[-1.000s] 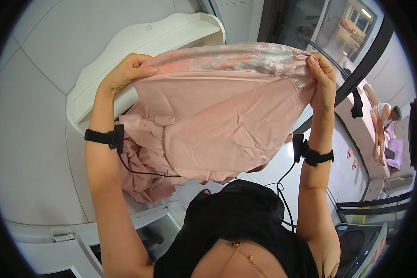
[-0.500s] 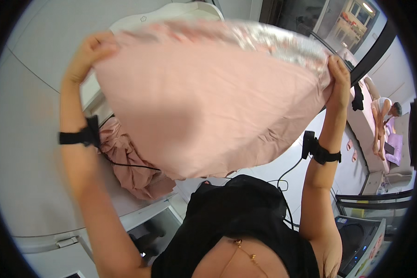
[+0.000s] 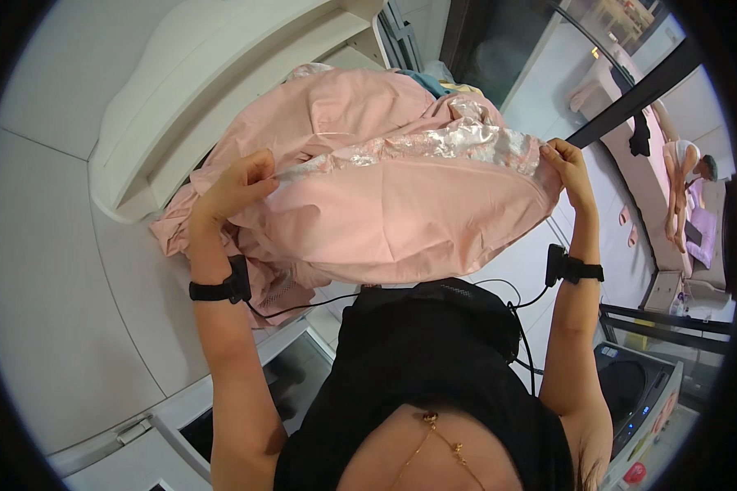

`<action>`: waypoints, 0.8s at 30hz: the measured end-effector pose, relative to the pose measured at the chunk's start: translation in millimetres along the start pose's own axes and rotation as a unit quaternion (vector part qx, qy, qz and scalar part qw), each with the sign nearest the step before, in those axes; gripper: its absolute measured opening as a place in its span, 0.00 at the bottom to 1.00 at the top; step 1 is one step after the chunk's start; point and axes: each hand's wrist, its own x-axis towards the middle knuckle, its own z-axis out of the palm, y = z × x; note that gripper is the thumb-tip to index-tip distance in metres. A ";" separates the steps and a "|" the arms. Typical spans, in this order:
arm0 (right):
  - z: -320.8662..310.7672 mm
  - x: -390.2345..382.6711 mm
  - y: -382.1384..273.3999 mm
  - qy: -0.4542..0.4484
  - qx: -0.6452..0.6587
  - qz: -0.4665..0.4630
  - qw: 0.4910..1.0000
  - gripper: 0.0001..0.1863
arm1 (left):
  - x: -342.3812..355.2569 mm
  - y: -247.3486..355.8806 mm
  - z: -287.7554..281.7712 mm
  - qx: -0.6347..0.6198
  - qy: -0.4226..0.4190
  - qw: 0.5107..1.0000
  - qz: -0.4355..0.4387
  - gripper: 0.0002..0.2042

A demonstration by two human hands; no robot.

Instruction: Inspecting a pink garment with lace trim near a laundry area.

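Observation:
A large pink cloth (image 3: 385,221) with a shiny patterned band along its top edge is stretched between my two hands. My left hand (image 3: 236,184) pinches its left top corner, and my right hand (image 3: 567,164) grips the right top corner. The rest of the pink fabric (image 3: 336,106) lies heaped on the white counter (image 3: 49,270) behind it. Black bands with cables sit on both wrists.
A white moulded ledge (image 3: 196,90) runs along the wall above the counter. A washing machine (image 3: 639,409) stands at the lower right. Another person (image 3: 686,176) sits on a seat far right, beyond a dark-framed glass partition.
The cloth, raised high and spread before, has come down lower. My left hand moved right and down, closer to the heap, and the fabric now hangs slacker.

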 end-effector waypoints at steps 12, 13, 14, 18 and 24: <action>9.5 8.0 7.8 0.028 -0.149 -0.018 0.988 0.10 | 5.6 7.8 22.2 -0.106 0.015 0.993 -0.053 0.08; 10.2 8.6 8.1 0.033 -0.164 -0.021 0.986 0.10 | 7.8 2.7 22.4 -0.126 0.038 0.991 -0.014 0.07; 10.0 9.4 10.0 0.032 -0.164 -0.021 0.986 0.10 | 7.9 0.3 22.7 -0.145 0.062 0.987 0.024 0.05; 13.9 9.1 13.2 0.033 -0.224 -0.044 0.973 0.09 | 4.7 10.8 26.3 -0.147 0.110 0.983 0.019 0.04; 21.4 13.9 20.5 0.093 -0.207 -0.062 0.972 0.08 | 23.4 11.6 15.2 0.173 0.297 0.938 0.037 0.05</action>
